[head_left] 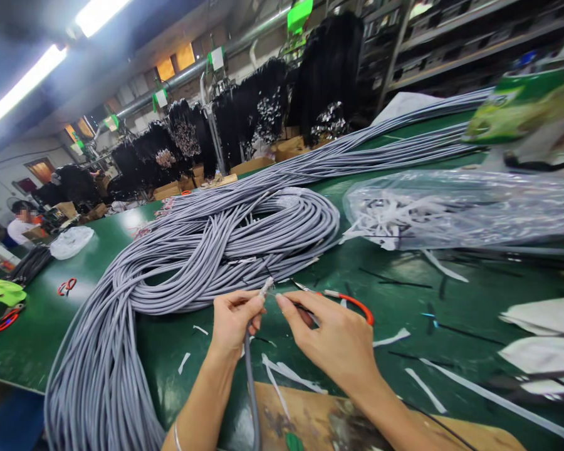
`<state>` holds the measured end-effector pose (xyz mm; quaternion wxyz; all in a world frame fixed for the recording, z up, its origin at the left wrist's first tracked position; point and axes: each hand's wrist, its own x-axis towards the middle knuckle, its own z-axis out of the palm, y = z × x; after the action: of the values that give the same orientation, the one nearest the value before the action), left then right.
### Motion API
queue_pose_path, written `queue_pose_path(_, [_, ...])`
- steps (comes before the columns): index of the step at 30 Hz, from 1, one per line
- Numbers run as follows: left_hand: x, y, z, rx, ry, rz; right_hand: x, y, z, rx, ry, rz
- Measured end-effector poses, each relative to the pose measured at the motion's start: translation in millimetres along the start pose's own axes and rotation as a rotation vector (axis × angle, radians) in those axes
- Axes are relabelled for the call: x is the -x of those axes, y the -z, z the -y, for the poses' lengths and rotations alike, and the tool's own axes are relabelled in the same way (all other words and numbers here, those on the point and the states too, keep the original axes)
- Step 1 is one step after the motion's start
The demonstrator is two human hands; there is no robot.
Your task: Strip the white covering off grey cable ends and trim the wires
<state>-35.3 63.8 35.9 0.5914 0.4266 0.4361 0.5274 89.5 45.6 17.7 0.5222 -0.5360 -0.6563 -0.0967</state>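
My left hand (237, 319) is closed around a grey cable (250, 388), just below its stripped end. That whitish end (266, 287) points up between thumb and forefinger, with fine strands at its tip. Close by on the right, my right hand (331, 335) has thumb and forefinger pinched together beside the strands. What sits between these fingertips is too thin to make out. A cutting tool with red handles (357, 305) shows just behind my right hand; whether the hand touches it is hidden. A big looped bundle of grey cables (216, 244) lies beyond both hands.
White strips (425, 389) and black offcuts litter the green table (169, 369). A clear plastic bag (474, 210) of white strips lies right. Brown board (310, 419) is at the near edge. Orange-handled scissors (66, 287) lie left. A person (22, 225) sits far left.
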Motion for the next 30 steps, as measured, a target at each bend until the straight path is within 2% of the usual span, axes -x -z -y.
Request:
queue_pose_path(7, [1, 0.7, -1, -0.059, -0.019, 0.043, 0, 1, 0, -0.034, 0.005, 0.018])
queue_pose_path(12, [4, 0.8, -4, -0.228, -0.028, 0.096, 0, 0, -4, -0.021, -0.014, 0.04])
queue_pose_path(16, [4, 2.2, 0, -0.348, -0.098, 0.105, 0, -3, -2, -0.128, -0.038, 0.07])
queue_pose_path(19, [-1, 2.5, 10, -0.427, -0.161, 0.041, 2, -3, 7, -0.198, 0.023, 0.027])
queue_pose_path(22, [-8, 0.2, 21, -0.488, -0.141, -0.096, 4, 0, 17, -0.331, 0.19, 0.07])
queue_pose_path(23, [-10, -1.0, 24, -0.489, -0.121, -0.117, 3, 1, 17, -0.344, 0.202, 0.08])
queue_pose_path(25, [-11, -3.1, 26, -0.438, -0.098, -0.096, 2, 3, 13, -0.246, 0.136, 0.044])
queue_pose_path(27, [-8, -4.5, 23, -0.353, -0.12, -0.057, -1, 4, 5, -0.052, 0.03, -0.022])
queue_pose_path(30, [-2, -4.7, 15, -0.267, -0.154, -0.024, -4, 3, -5, 0.105, -0.014, -0.042])
